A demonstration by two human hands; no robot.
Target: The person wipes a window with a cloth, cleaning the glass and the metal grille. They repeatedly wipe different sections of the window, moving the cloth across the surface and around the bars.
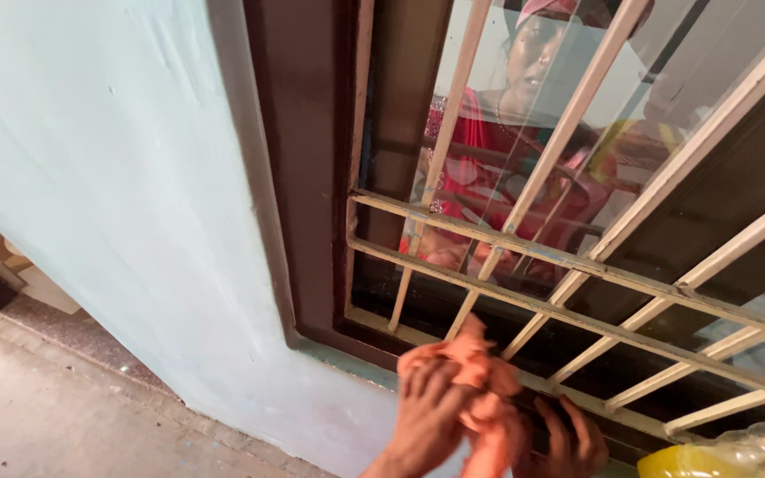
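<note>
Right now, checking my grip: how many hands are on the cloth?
2. The left hand grips the orange cloth from the left; the right hand holds it lower right, at the window grille.

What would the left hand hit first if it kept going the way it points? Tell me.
Likely the bottom rail of the cream window grille, just above the left hand that holds the orange cloth; depth is unclear.

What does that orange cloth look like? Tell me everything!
The orange cloth is soft, crumpled fabric, bunched into a wad and blurred. It sits at the bottom rail of the cream window grille. The left hand grips it from the front; the right hand touches its lower side.
</note>
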